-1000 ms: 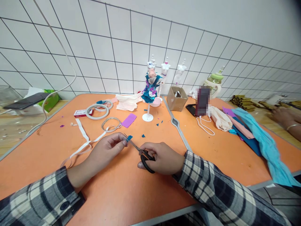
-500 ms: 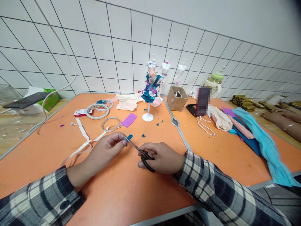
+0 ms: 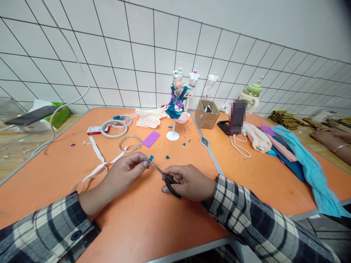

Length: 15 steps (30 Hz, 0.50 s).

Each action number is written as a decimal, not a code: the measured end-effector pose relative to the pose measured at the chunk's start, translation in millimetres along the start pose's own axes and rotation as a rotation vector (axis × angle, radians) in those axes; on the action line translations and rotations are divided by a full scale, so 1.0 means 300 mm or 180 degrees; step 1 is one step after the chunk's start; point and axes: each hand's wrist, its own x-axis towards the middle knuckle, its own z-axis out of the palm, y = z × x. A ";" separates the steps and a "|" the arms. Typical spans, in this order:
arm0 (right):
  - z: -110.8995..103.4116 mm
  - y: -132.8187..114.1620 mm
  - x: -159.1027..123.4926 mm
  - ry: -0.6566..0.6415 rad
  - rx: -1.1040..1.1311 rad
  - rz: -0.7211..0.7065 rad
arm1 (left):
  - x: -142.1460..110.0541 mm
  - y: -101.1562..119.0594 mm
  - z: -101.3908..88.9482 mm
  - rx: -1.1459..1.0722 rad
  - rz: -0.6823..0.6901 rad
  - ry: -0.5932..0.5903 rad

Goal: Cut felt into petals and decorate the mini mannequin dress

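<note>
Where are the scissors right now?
In the head view, the scissors are in the right hand, below centre, their blades at the teal scrap by the left hand.

Count: 1 pair of scissors (image 3: 167, 176), 1 held teal piece (image 3: 151, 158), 3 tape rolls (image 3: 126, 148), 1 flat purple sheet (image 3: 151, 139), 1 red-and-white box (image 3: 96, 130), 1 open cardboard box (image 3: 206, 118), 1 pink bowl (image 3: 183, 118). Also 1 dressed mini mannequin (image 3: 176, 102), 2 mostly white mini mannequins (image 3: 212, 84) (can't tell if there's a third), 1 green-lidded bottle (image 3: 252, 95), 1 dark phone (image 3: 33, 114) far left. Loose teal scraps (image 3: 168, 157): several, some too small for a firm count; gold-coloured tubes (image 3: 283, 120): a pile, total unreadable.
</note>
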 end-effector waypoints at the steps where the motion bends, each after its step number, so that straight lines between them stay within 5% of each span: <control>1: -0.001 -0.003 -0.001 -0.0010 -0.0016 0.0016 | 0.000 0.001 0.000 0.0004 0.0004 0.0006; 15: 0.005 -0.008 -0.002 -0.0066 -0.0144 0.0132 | -0.001 0.026 0.002 -0.0163 -0.0018 -0.0193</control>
